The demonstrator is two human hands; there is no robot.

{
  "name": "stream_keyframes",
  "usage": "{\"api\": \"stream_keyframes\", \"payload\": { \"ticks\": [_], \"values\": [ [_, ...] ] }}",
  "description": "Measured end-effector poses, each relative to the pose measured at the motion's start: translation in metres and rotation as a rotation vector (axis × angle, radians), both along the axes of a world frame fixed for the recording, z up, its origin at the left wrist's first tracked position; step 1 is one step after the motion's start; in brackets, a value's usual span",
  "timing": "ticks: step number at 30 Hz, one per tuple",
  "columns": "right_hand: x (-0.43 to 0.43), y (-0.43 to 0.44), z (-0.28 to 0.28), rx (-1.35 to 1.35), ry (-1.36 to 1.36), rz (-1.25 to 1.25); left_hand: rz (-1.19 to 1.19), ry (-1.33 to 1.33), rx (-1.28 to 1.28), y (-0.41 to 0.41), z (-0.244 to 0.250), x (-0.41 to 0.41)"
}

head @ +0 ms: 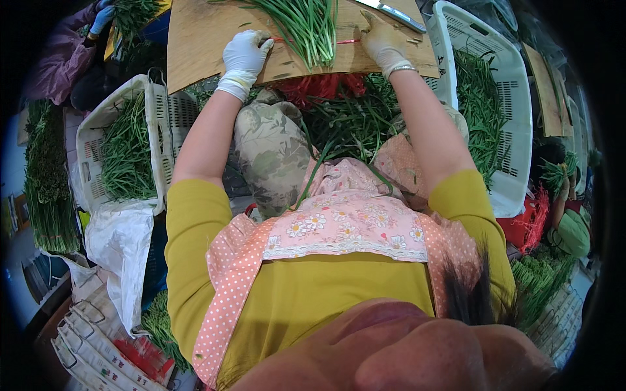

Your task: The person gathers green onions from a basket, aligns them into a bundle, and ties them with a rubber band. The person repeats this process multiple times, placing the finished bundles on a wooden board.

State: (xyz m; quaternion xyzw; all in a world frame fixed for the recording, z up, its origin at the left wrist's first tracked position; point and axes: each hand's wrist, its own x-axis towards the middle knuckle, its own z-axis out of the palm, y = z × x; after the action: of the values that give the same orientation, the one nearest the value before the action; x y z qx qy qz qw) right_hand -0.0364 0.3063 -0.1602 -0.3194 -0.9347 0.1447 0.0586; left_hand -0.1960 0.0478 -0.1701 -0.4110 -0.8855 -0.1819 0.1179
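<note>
On a wooden board (210, 44) lies a bunch of long green stalks (313, 36), seemingly garlic chives, its pale cut ends towards me. A thin red tie (348, 42) runs crosswise at the bunch, showing on both sides of it. My left hand (248, 54), in a white glove, pinches the tie's left end near the board's edge. Right of the bunch, my right hand (384, 40), in a stained glove, has its fingers closed at the tie's other end. Just beyond it rests a knife (398, 17) with a grey handle. Small green scraps are scattered on the board.
Plastic crates (156, 132) of greens stand left and right (518, 146). Red ties (318, 89) and loose green leaves (352, 117) lie below the board, over my lap. Co-workers handle greens at the far left (61, 58) and far right (572, 229). Stacked bundles (49, 171) line the left.
</note>
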Motion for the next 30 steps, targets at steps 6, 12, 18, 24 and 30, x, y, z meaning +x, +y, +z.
{"api": "stream_keyframes", "payload": {
  "ticks": [6,12,18,24,30],
  "values": [
    [0.002,0.018,0.004,-0.199,0.152,0.435,0.004,0.017,0.018,0.002,0.001,0.001],
    [-0.003,0.038,-0.026,-0.347,0.175,0.412,-0.009,0.041,0.074,0.0,-0.005,-0.003],
    [-0.034,0.025,-0.017,-0.008,0.128,0.271,-0.008,0.159,0.063,0.004,-0.006,-0.002],
    [-0.026,0.042,-0.013,-0.14,0.223,0.331,-0.055,0.117,0.037,0.011,-0.001,-0.005],
    [0.103,0.088,0.094,-0.28,0.255,0.45,-0.171,0.088,0.033,-0.011,0.027,-0.005]
  ]
}}
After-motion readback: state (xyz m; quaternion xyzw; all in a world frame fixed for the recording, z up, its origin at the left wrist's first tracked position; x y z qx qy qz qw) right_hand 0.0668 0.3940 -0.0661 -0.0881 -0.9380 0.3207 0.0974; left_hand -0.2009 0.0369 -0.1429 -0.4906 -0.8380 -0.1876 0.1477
